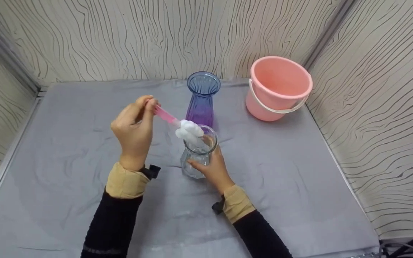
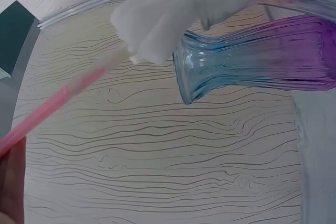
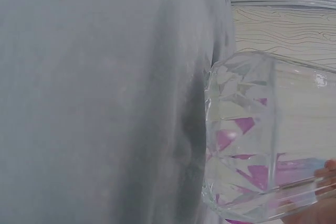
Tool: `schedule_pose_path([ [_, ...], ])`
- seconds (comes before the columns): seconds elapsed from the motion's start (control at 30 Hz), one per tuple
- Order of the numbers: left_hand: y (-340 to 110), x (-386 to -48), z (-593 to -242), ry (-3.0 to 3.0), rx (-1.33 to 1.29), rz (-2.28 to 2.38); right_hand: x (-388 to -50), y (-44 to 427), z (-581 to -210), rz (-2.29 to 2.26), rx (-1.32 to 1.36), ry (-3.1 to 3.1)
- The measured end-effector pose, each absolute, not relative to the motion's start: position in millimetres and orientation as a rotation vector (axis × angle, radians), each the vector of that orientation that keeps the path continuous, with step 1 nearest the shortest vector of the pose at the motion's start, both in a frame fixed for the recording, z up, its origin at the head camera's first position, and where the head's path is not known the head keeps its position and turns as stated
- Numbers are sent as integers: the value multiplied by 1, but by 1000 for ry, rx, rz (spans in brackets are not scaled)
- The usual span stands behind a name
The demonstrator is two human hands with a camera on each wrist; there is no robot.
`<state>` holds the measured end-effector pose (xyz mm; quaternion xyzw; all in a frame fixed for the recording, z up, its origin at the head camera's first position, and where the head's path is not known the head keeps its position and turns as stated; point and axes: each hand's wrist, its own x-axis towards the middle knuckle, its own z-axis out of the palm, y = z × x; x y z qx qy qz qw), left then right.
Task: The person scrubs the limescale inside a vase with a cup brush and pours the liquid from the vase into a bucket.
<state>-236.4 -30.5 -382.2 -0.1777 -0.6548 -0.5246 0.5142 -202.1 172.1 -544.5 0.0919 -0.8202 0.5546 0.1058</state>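
My left hand (image 1: 133,129) pinches the pink handle (image 1: 164,114) of a brush with a white sponge head (image 1: 189,130). The sponge is at the mouth of a clear glass vase (image 1: 194,165), its lower part inside the rim. With fingers and thumb around the neck, my right hand (image 1: 216,168) holds that vase from the right. The right wrist view shows the vase's faceted base (image 3: 239,140) close to the cloth. Behind it stands a blue and purple glass vase (image 1: 203,104), touched by neither hand; in the left wrist view this vase (image 2: 252,56) appears sideways.
A pink bucket (image 1: 267,107) with a white handle stands at the back right. Grey cloth (image 1: 281,193) covers the table. Wood-patterned panels (image 1: 138,39) rise behind and on both sides. Dark cables (image 1: 412,247) lie at the front right corner.
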Motion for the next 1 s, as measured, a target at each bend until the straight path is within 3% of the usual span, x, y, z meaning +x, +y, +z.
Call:
schedule_pose_path([
  [0.33, -59, -240, -394, -1439, -147, -1803, -203, 170, -543, 1676, 292, -2372],
  [1.0, -94, -262, -466, -919, 629, -2614, -202, 173, -545, 1661, 298, -2379],
])
